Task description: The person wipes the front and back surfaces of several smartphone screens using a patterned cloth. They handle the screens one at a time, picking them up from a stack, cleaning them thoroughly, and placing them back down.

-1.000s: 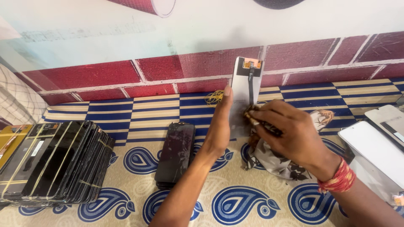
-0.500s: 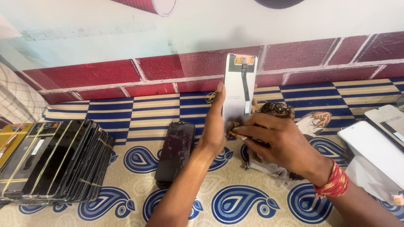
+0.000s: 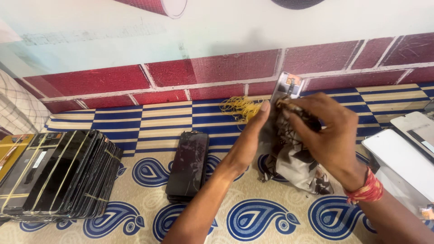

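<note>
Since the earlier frames, both hands have tipped the phone screen panel (image 3: 289, 86) toward the wall, so I now see only its top edge above the fingers instead of its full pale back. My left hand (image 3: 246, 142) props the panel from the left, fingers straight and thumb hidden behind it. My right hand (image 3: 327, 131) is curled around a patterned cloth (image 3: 296, 160) and presses it against the panel, so I judge I am wiping the panel. Next, I judge, calls for a steady grip while the cloth runs over the surface. A cracked dark phone (image 3: 187, 165) lies to the left, a banded stack of screens (image 3: 54, 174) further left, and yellow rubber bands (image 3: 239, 107) near the wall.
</note>
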